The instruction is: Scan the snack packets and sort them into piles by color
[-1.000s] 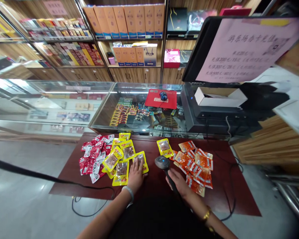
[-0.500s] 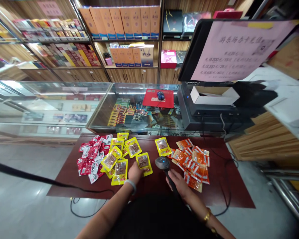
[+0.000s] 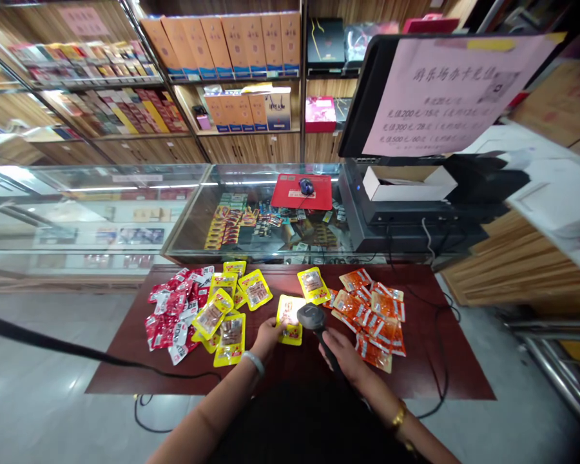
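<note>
My right hand (image 3: pixel 341 353) is closed round the handle of a dark barcode scanner (image 3: pixel 312 316). Its head sits at the right edge of a yellow snack packet (image 3: pixel 290 333), whose upper part is lit bright white. The fingers of my left hand (image 3: pixel 267 336) pinch that packet by its left edge. Just above and to the right lies another yellow snack packet (image 3: pixel 313 285). To the left of my left hand is a heap of yellow packets (image 3: pixel 231 332), partly beside red-and-white packets (image 3: pixel 171 316). Orange packets (image 3: pixel 374 319) are piled right of the scanner.
The dark red table (image 3: pixel 140 377) meets a glass display counter (image 3: pixel 251 248) with a red mouse pad (image 3: pixel 280 196) and mouse (image 3: pixel 306 186). A monitor back with a pink sign (image 3: pixel 444 103) stands right, above a white box (image 3: pixel 410 190). Black cables (image 3: pixel 447 361) run along the table's right side.
My left hand has moved the yellow packet slightly right, closer to the scanner head. Bright light from the scanner now falls on the packet. The view has shifted a little.
</note>
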`<state>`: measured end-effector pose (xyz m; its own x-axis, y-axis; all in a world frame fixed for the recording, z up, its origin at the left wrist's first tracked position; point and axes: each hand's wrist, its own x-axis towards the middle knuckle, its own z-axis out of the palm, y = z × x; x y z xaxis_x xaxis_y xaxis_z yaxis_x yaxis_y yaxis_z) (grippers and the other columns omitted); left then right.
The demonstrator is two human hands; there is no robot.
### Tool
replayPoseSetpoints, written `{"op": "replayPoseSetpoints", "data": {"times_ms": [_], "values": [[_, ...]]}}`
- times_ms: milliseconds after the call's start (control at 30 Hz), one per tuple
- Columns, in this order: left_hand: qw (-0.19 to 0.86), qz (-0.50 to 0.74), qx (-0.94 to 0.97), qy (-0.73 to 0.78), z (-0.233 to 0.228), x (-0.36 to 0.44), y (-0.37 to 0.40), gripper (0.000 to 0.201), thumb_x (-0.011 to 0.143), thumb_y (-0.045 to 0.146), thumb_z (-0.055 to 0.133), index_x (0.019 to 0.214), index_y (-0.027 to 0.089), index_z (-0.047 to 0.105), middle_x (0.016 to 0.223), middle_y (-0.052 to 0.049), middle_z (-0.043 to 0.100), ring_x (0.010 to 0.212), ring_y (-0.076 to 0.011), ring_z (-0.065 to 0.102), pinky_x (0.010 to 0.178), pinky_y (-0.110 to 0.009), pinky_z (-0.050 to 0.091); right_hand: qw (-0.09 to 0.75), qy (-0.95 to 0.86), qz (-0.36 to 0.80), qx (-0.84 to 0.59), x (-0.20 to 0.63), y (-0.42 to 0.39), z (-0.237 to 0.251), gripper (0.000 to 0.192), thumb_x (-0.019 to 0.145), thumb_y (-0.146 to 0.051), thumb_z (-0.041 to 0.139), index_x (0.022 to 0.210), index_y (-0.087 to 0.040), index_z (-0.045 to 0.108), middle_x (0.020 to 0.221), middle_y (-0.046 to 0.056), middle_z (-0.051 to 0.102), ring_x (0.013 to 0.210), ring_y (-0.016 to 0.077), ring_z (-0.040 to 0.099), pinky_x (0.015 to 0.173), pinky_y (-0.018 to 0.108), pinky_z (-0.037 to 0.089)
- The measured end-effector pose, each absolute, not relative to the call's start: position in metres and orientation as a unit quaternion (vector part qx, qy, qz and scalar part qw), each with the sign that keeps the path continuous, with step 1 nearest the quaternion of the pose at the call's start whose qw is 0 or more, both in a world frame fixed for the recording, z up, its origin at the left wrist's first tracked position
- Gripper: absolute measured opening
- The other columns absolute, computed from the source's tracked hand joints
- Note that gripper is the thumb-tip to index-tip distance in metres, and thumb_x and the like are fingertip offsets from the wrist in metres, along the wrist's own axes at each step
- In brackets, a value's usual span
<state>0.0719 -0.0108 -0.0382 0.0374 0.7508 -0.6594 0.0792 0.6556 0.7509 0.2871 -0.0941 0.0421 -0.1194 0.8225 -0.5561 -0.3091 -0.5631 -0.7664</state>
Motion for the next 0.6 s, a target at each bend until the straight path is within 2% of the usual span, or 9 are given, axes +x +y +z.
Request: {"op": "replayPoseSetpoints", "data": {"times_ms": [200, 367, 433, 500, 600], "values": [[0.717, 0.311, 0.274, 0.56, -0.024, 0.108, 0.011, 0.048, 0.054, 0.046, 0.084, 0.084, 0.011, 0.07, 0.073, -0.01, 0.073, 0.068, -0.0214, 0.068, 0.069, -0.033, 0.053, 0.407, -0.227, 0.696, -0.546, 0.291, -0.093, 0.036, 0.049, 0.073, -0.069, 0.062, 0.08, -0.022, 0.05, 0.05, -0.009, 0.047, 0.036, 0.0059, 0.035, 0.034, 0.018, 0.026], [0.7, 0.302, 0.374, 0.529, -0.014, 0.139, 0.035, 0.055, 0.059, 0.051, 0.08, 0.095, 0.01, 0.07, 0.089, -0.012, 0.073, 0.08, -0.0222, 0.067, 0.078, -0.034, 0.051, 0.417, -0.215, 0.684, -0.558, 0.294, -0.088, 0.035, 0.051, 0.071, -0.07, 0.063, 0.082, -0.022, 0.051, 0.049, -0.01, 0.046, 0.035, 0.0058, 0.034, 0.034, 0.017, 0.026], [0.608, 0.292, 0.441, 0.593, -0.014, 0.131, 0.041, 0.057, 0.061, 0.05, 0.078, 0.102, 0.011, 0.067, 0.098, -0.014, 0.071, 0.089, -0.0241, 0.066, 0.084, -0.035, 0.049, 0.415, -0.207, 0.686, -0.561, 0.295, -0.086, 0.036, 0.052, 0.069, -0.071, 0.064, 0.082, -0.022, 0.052, 0.049, -0.009, 0.047, 0.035, 0.0058, 0.035, 0.034, 0.017, 0.026], [0.458, 0.248, 0.479, 0.706, -0.014, 0.112, 0.044, 0.057, 0.065, 0.05, 0.075, 0.107, 0.012, 0.063, 0.107, -0.016, 0.068, 0.101, -0.0272, 0.063, 0.09, -0.037, 0.046, 0.411, -0.201, 0.687, -0.565, 0.294, -0.084, 0.037, 0.053, 0.068, -0.071, 0.065, 0.081, -0.022, 0.052, 0.049, -0.009, 0.047, 0.035, 0.0057, 0.035, 0.034, 0.017, 0.025], [0.293, 0.147, 0.423, 0.845, -0.013, 0.078, 0.047, 0.064, 0.073, 0.056, 0.066, 0.118, 0.011, 0.053, 0.121, -0.02, 0.059, 0.12, -0.0328, 0.052, 0.098, -0.042, 0.04, 0.408, -0.2, 0.689, -0.565, 0.292, -0.084, 0.036, 0.053, 0.066, -0.071, 0.066, 0.078, -0.022, 0.05, 0.048, -0.009, 0.046, 0.035, 0.0057, 0.034, 0.034, 0.018, 0.024]]}}
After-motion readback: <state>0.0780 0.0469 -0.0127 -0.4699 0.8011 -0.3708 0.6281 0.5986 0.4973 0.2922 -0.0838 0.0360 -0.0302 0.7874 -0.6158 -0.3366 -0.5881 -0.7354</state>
